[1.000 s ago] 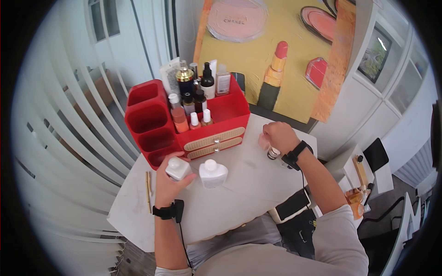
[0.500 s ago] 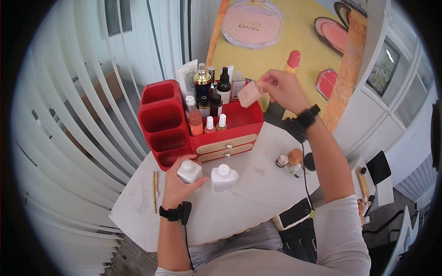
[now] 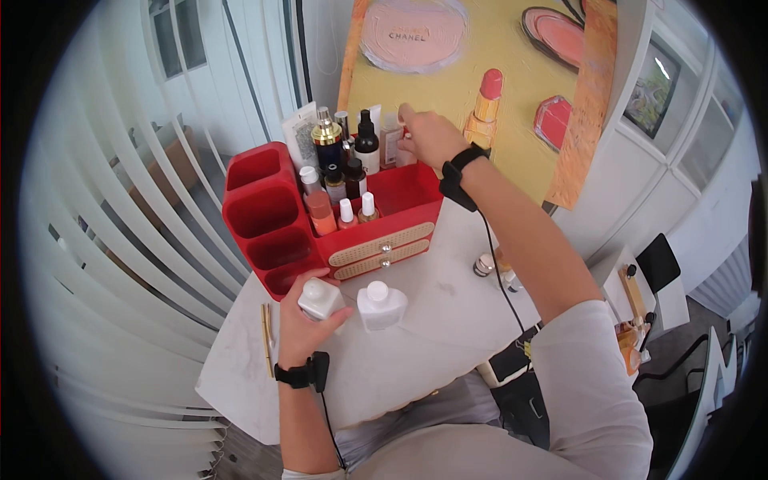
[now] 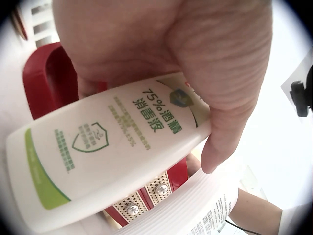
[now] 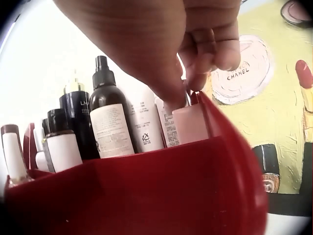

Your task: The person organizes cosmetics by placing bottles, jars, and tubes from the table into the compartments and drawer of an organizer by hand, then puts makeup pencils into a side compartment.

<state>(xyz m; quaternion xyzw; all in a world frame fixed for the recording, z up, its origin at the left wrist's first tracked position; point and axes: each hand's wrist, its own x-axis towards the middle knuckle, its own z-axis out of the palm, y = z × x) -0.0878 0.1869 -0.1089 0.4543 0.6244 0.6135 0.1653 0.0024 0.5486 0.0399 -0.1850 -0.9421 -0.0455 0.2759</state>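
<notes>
Gripping a white sanitizer bottle (image 4: 107,152) near the red organizer (image 3: 400,210), the left hand (image 3: 300,324) curled around it; the right hand (image 3: 424,136) pinched a pink bottle (image 5: 188,122) in the organizer's far right corner.

You've got a second white bottle (image 3: 381,305) standing on the white table (image 3: 432,336), just in front of the red organizer (image 3: 400,210). Inside the organizer are a gold-capped bottle (image 3: 326,138), a dark spray bottle (image 3: 366,146) and an orange bottle (image 3: 322,216). Small bottles (image 3: 482,265) are grouped at your right, thin gold sticks (image 3: 265,328) at your left. A makeup painting (image 3: 456,72) leans behind.
</notes>
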